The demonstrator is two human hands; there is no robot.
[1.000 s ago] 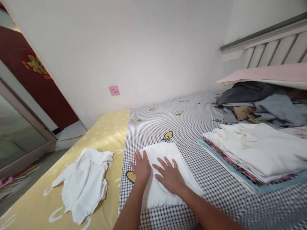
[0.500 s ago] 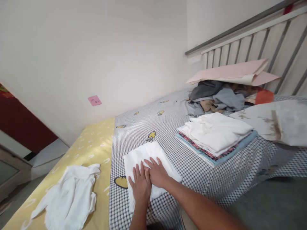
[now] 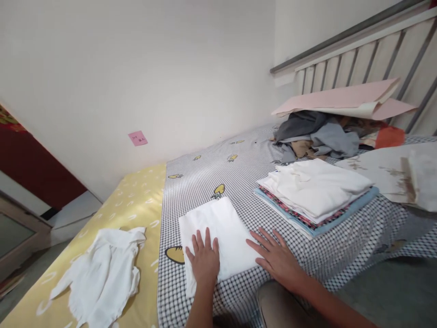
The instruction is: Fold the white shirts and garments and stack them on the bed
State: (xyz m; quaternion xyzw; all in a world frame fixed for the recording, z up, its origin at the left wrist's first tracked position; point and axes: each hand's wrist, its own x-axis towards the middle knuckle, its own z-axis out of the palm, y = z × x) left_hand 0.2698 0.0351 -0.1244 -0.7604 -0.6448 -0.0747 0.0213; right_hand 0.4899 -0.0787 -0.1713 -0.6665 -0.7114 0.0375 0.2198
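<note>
A folded white cloth (image 3: 220, 230) lies flat on the checked bed sheet (image 3: 249, 182). My left hand (image 3: 204, 259) rests palm down on its near left part, fingers spread. My right hand (image 3: 276, 257) lies flat with fingers stretched, at the cloth's right edge and partly on the checked sheet. Neither hand holds anything.
A crumpled white garment (image 3: 102, 273) lies on the yellow sheet (image 3: 136, 205) to the left. A stack of folded clothes (image 3: 314, 193) sits to the right. Behind it is a heap of grey and tan clothes (image 3: 317, 136) under pink boards (image 3: 344, 98), against a slatted headboard (image 3: 362, 64).
My right hand has slid from the middle of the white cloth to its right edge. My left hand has stayed on the cloth. The camera view shifted slightly.
</note>
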